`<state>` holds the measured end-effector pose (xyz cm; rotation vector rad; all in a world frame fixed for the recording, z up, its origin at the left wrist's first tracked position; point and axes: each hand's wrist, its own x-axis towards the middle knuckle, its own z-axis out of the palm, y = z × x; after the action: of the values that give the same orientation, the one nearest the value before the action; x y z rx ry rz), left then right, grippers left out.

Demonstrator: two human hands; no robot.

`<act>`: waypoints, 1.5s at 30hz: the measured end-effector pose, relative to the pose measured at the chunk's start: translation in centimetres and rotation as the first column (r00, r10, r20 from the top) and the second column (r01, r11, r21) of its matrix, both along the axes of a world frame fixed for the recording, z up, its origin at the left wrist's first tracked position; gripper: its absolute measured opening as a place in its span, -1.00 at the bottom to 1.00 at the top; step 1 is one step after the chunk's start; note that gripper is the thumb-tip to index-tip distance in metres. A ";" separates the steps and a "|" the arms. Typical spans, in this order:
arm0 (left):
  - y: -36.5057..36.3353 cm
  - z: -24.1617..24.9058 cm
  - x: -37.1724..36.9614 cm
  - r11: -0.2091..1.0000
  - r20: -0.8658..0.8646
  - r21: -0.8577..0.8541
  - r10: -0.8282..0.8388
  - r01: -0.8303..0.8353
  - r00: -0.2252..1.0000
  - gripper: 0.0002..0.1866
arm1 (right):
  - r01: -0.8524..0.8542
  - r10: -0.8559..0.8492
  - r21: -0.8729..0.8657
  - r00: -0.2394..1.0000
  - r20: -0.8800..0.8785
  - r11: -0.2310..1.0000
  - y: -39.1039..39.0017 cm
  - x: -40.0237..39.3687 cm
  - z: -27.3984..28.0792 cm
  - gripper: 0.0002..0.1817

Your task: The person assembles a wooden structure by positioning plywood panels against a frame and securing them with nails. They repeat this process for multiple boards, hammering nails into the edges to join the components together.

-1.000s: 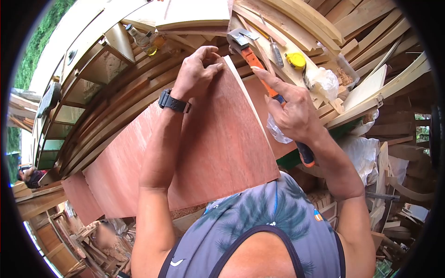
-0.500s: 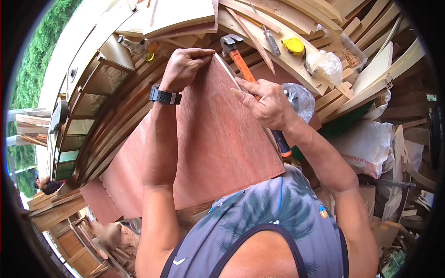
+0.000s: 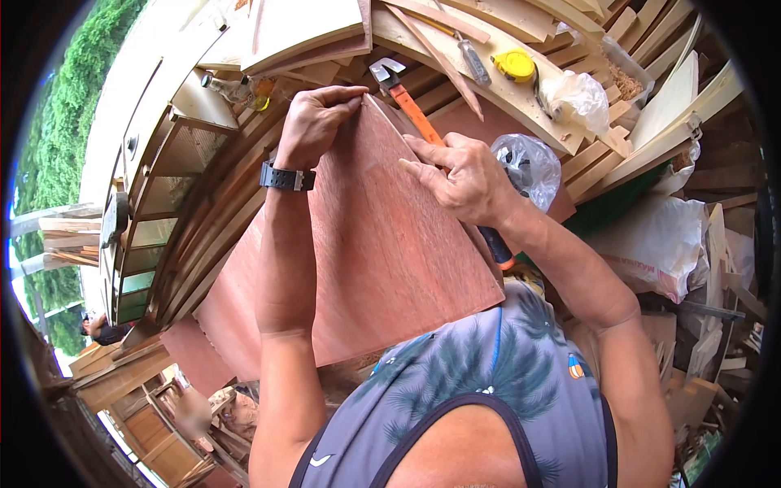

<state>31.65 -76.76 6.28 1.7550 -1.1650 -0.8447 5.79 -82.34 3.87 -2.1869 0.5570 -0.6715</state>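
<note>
A reddish plywood sheet (image 3: 382,236) stands tilted in front of me, its lower edge close to my shirt. My left hand (image 3: 313,126), with a dark watch (image 3: 286,176) on the wrist, pinches the sheet's top corner between thumb and fingers. My right hand (image 3: 464,179) grips the right edge, with the thumb on the near face and the index finger along the edge. Behind the sheet and right hand lies a claw hammer (image 3: 416,114) with an orange handle; its middle is hidden.
Beyond the sheet, a screwdriver (image 3: 473,63), a yellow tape measure (image 3: 514,65) and a clear plastic bag (image 3: 579,102) rest on boards. Another plastic bag (image 3: 529,167) sits right of my right hand. A white sack (image 3: 659,244) lies farther right. Another person (image 3: 106,329) shows at far left.
The view has shifted slightly. The sheet has turned a little, so less of its pale right edge shows. Both hands keep their hold on it.
</note>
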 end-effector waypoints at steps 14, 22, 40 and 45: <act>0.0 0.1 -0.2 1.000 -0.011 0.001 -0.006 0.006 1.000 -0.74 | 0.013 -0.010 0.018 0.992 -0.128 1.000 0.1 -0.4 1.2 -0.59; 0.1 0.1 -0.1 1.000 -0.018 0.001 0.013 -0.013 1.000 -0.76 | 0.012 -0.014 -0.019 0.996 -0.088 1.000 0.1 -0.3 0.5 -0.60; -1.0 -0.2 1.8 0.992 -0.134 0.084 -0.080 0.092 0.988 -0.69 | -0.007 0.006 -0.087 1.000 -0.004 0.996 -0.1 -0.1 0.1 -0.60; -2.2 0.0 3.4 0.941 -0.196 0.160 -0.264 0.297 0.944 -0.70 | -0.004 0.004 -0.009 1.000 -0.018 1.000 0.0 0.0 0.2 -0.60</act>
<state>35.07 -78.92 6.30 1.6445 -1.2716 -1.2901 5.75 -82.33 4.10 -2.2042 0.5598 -0.6539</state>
